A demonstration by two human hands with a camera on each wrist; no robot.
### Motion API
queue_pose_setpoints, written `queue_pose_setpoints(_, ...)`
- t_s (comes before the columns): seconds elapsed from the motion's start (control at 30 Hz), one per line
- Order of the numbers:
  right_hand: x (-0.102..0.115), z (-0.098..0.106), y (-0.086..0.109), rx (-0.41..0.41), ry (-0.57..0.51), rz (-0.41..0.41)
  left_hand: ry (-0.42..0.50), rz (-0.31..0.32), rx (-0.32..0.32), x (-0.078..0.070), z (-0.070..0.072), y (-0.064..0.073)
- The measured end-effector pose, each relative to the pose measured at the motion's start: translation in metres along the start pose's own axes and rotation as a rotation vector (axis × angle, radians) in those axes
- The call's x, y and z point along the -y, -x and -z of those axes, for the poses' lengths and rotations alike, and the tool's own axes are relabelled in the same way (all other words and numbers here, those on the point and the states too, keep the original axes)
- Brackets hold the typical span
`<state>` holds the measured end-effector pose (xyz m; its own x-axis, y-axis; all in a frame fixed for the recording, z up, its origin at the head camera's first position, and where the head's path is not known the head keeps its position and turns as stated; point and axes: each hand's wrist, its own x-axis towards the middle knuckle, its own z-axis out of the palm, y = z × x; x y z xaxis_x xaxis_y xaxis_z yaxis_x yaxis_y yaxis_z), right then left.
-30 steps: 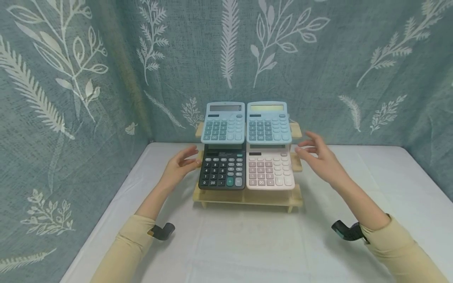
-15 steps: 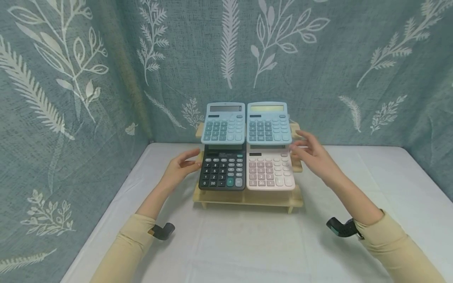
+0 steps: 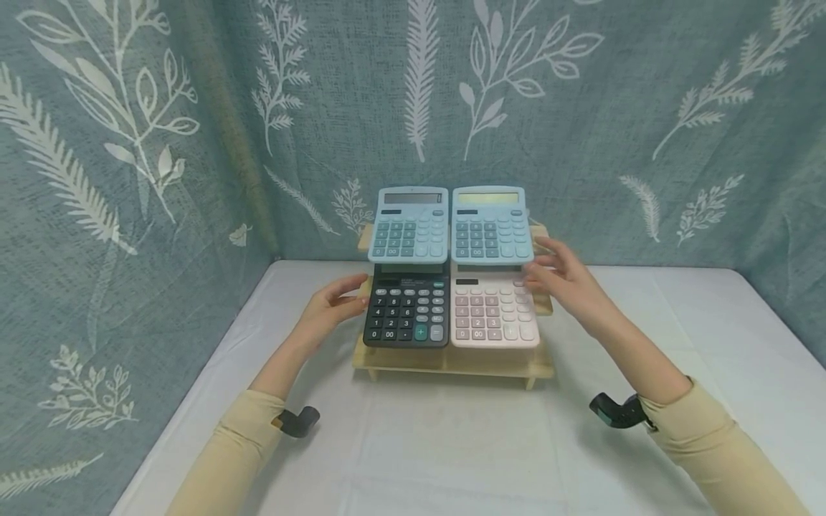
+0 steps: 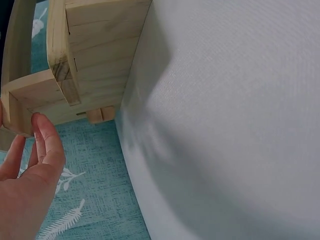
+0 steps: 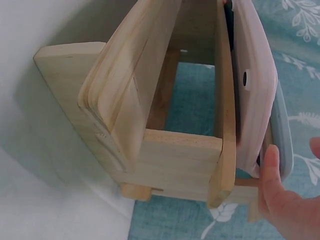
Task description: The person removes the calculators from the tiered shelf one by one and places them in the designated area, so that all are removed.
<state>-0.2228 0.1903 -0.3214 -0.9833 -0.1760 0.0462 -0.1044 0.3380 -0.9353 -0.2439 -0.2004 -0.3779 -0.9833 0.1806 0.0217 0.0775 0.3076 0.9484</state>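
Observation:
Four-legged wooden tiered rack point(image 3: 452, 360) holds two light blue calculators on top, left point(image 3: 408, 226) and right point(image 3: 493, 226). Below them lean a black calculator point(image 3: 406, 308) and a pink calculator point(image 3: 495, 312). My left hand point(image 3: 323, 308) is at the rack's left end, loosely bent fingers beside the black calculator; in the left wrist view its fingertips point(image 4: 40, 125) are right at a shelf end. My right hand point(image 3: 574, 287) is at the right, thumb overlapping the pink calculator's upper right edge. In the right wrist view that thumb point(image 5: 271, 160) lies close to the pink and blue calculators' ends.
The rack stands on a white-covered table point(image 3: 452, 444), near a blue-green leaf-patterned cloth point(image 3: 361, 107) hung behind and at the sides. Dark wrist cameras sit at the left wrist point(image 3: 298, 421) and the right wrist point(image 3: 616, 411).
My right hand has moved left, from beside the rack to the pink calculator's upper right edge. The left hand has shifted only slightly. The calculators have stayed in place on the rack.

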Motion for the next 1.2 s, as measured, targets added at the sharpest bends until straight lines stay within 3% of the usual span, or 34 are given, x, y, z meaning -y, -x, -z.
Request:
queue_pose_setpoints(0.67, 0.001, -0.004, -0.009, 0.009, -0.131, -0.067, 0.083, -0.014, 0.014, 0.006, -0.002, -0.001)
queue_pose_setpoints(0.93, 0.002, -0.005, -0.014, 0.014, -0.285, -0.087, 0.091, -0.017, 0.014, 0.004, -0.003, 0.001)
queue_pose_setpoints(1.2, 0.001, -0.005, -0.015, 0.013, -0.366, -0.074, 0.090, -0.015, 0.010, 0.003, -0.003, 0.000)
